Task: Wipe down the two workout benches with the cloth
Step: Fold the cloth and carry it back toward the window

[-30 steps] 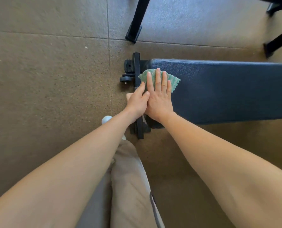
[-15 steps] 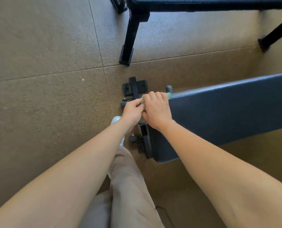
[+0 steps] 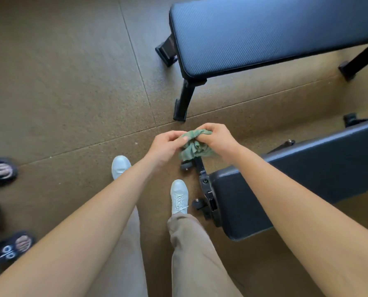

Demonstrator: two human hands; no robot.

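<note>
Floor [image 3: 60,82]: brown, speckled, rubbery-looking tiles divided by thin straight seams. It fills the whole view, and a brighter sunlit band runs along the right between the 2 benches.
Far bench [image 3: 264,33]: top right. It has a long flat pad in dark blue-black with a fine diagonal weave, rounded corners and a raised seam along the edge. Black square-tube legs end in flat feet on the floor.
Near bench [image 3: 307,179]: lower right, with a darker, smoother pad that runs off the right edge.
Frame end [image 3: 206,189]: black metal with bolts and small knobs, fixed to the near bench at the end closest to the person.
Arms [image 3: 93,232]: 2 bare forearms reach forward from the bottom corners and meet in the middle.
Trousers [image 3: 196,254]: loose beige fabric, creased at the hem.
Slippers [image 3: 0,170]: 2 dark open-toe slippers with white markings, on another person's feet at the left edge.
Shoes [image 3: 178,196]: 2 white lace-up shoes on the floor. The right one is just beside the frame end.
Left hand [image 3: 168,144]: fingers curled, pinching the left side of the cloth.
Right hand [image 3: 217,138]: fingers curled over the top of the cloth, gripping it.
Cloth [image 3: 195,146]: green, soft and crumpled into a hanging bunch. It is held in the air between both hands, above the frame end of the near bench and off both pads.
</note>
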